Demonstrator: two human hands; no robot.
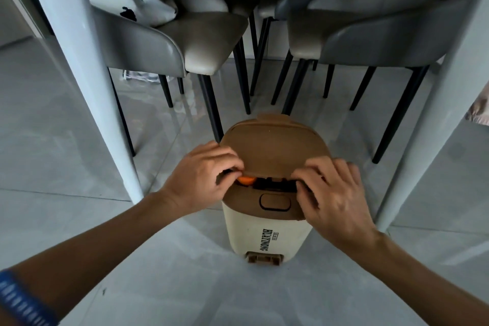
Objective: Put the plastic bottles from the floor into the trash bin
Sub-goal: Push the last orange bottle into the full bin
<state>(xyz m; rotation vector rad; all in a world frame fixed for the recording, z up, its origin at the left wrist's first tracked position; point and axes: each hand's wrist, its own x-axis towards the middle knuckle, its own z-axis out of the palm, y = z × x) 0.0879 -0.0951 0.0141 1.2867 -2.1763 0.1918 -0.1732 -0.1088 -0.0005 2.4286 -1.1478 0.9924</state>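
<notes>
Both hands grip the front edge of the bin's brown lid (275, 145), left hand (201, 177) and right hand (336, 193) at either corner. Between them, an orange cap (246, 180) shows in the gap, nearer the left; the bottle's axis is hidden inside the bin (264, 230).

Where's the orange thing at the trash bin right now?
In the head view, the small orange object peeks from the gap under the brown lid, beside the left hand's fingertips.
</notes>
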